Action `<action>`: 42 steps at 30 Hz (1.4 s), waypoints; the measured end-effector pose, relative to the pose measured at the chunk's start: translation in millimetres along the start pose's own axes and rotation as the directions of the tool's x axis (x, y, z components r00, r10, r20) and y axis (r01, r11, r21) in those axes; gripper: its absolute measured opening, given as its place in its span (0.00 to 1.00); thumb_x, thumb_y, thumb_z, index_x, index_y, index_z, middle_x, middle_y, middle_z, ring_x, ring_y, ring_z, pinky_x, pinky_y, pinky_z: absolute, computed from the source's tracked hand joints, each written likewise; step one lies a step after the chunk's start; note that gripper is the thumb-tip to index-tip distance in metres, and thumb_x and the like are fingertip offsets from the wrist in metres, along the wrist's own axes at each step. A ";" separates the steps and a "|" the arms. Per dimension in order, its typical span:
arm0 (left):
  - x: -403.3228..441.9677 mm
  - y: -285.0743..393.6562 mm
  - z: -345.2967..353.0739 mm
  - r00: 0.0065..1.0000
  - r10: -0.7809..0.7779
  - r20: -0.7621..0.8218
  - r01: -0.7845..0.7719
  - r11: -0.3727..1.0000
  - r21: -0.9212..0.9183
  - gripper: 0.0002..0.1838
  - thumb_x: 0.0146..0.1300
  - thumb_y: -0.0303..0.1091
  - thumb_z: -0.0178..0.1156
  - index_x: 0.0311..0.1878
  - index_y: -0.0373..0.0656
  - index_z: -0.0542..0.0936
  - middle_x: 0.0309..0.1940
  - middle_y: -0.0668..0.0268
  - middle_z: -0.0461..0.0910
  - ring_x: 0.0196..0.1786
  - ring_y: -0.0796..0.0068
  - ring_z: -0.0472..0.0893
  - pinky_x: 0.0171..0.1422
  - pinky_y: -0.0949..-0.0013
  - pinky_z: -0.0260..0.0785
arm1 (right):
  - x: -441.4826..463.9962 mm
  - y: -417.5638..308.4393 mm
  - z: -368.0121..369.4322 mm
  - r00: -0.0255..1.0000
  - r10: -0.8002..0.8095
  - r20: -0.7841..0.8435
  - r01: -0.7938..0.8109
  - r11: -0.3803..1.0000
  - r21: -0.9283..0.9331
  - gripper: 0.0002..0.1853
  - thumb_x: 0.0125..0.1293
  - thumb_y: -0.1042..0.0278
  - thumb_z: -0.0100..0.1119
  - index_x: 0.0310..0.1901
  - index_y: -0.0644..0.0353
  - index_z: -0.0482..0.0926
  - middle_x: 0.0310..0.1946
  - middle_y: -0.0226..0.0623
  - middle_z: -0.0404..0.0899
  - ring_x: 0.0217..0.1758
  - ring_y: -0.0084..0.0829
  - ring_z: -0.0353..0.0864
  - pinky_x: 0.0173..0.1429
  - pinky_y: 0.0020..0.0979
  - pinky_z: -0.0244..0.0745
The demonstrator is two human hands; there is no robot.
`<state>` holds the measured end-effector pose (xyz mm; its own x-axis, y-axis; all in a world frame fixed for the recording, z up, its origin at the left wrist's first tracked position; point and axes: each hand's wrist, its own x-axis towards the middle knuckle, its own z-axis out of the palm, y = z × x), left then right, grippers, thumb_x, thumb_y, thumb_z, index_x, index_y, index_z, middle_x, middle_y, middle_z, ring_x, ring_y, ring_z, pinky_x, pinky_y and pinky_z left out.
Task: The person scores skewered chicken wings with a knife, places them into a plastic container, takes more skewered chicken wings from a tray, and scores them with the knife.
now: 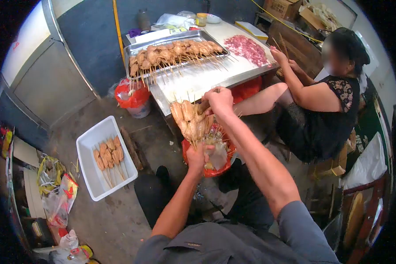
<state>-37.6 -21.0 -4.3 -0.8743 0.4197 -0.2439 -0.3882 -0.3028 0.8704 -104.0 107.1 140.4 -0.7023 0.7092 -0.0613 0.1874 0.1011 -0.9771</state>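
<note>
My left hand [197,158] is closed around the lower sticks of a bunch of meat skewers [187,116]. Their pale brown, flattened pieces fan out above the fist, beside the table's front edge. At the bunch's upper right, my right hand [220,100] has its fingers curled in against the meat; what they pinch is hidden. Below both hands stands a container lined with a red bag [228,163], with clear plastic and thin sticks showing in it. More meat skewers [176,52] lie in rows in a metal tray [132,75] on the table.
A white tub [89,178] with several skewers stands on the floor at left. Raw meat pieces [248,49] lie on the white table [193,86]. At right sits a person [321,97] holding thin sticks. A red-bagged bucket [138,108] stands by the table's left end.
</note>
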 end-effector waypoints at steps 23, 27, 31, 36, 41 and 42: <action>1.9 0.4 1.0 1.000 0.019 -0.015 -0.019 0.999 -0.029 0.09 0.72 0.33 0.48 0.47 0.38 0.73 0.33 0.56 0.84 0.13 0.84 0.65 0.16 0.79 0.57 | -23.8 -25.5 -36.7 0.954 -0.295 0.047 0.298 0.930 -0.217 0.10 0.45 0.66 0.63 0.28 0.62 0.82 0.27 0.46 0.83 0.33 0.41 0.84 0.44 0.35 0.77; 1.5 1.9 1.0 1.000 0.010 -0.006 -0.010 1.000 0.008 0.10 0.72 0.34 0.48 0.47 0.38 0.73 0.33 0.56 0.84 0.13 0.84 0.65 0.17 0.79 0.57 | -40.5 -29.7 -43.4 0.948 -0.306 0.085 0.317 0.928 -0.198 0.10 0.45 0.66 0.63 0.28 0.63 0.82 0.26 0.45 0.83 0.31 0.37 0.83 0.43 0.34 0.77; 0.5 2.5 1.0 1.000 -0.004 -0.010 0.004 1.000 -0.030 0.11 0.73 0.35 0.48 0.48 0.38 0.73 0.32 0.56 0.84 0.13 0.84 0.65 0.17 0.78 0.57 | -29.9 -11.8 -34.9 0.967 -0.237 0.094 0.249 0.956 -0.156 0.04 0.53 0.75 0.59 0.31 0.65 0.77 0.31 0.38 0.84 0.25 0.21 0.79 0.17 0.24 0.69; 5.4 -5.4 -4.0 1.000 -0.009 0.015 0.009 1.000 -0.004 0.11 0.72 0.35 0.48 0.49 0.38 0.73 0.32 0.56 0.83 0.13 0.85 0.65 0.16 0.79 0.57 | -52.3 -18.5 -65.9 0.944 -0.324 0.057 0.316 0.941 0.119 0.05 0.51 0.77 0.60 0.31 0.67 0.79 0.26 0.36 0.83 0.30 0.21 0.80 0.35 0.24 0.75; 3.6 -3.4 -2.2 0.999 0.045 0.018 -0.044 0.998 -0.050 0.12 0.71 0.38 0.49 0.43 0.36 0.73 0.32 0.54 0.84 0.12 0.82 0.66 0.14 0.76 0.56 | -103.2 -62.0 -99.8 0.957 -0.289 0.035 0.286 0.956 0.071 0.03 0.53 0.77 0.59 0.30 0.66 0.77 0.28 0.36 0.83 0.32 0.20 0.79 0.39 0.23 0.75; 3.2 -2.6 -1.6 0.999 0.042 0.013 -0.041 0.998 -0.045 0.12 0.71 0.37 0.49 0.44 0.36 0.73 0.32 0.54 0.84 0.12 0.82 0.66 0.14 0.77 0.56 | -106.6 -61.9 -101.1 0.952 -0.303 0.045 0.298 0.949 0.101 0.03 0.53 0.77 0.59 0.30 0.66 0.77 0.28 0.36 0.83 0.32 0.20 0.79 0.39 0.23 0.75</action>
<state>-39.8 -20.3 -8.0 -0.8859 0.4177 -0.2017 -0.3646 -0.3583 0.8595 28.8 95.9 228.0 -0.7564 0.6128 0.2285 -0.1003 0.2365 -0.9664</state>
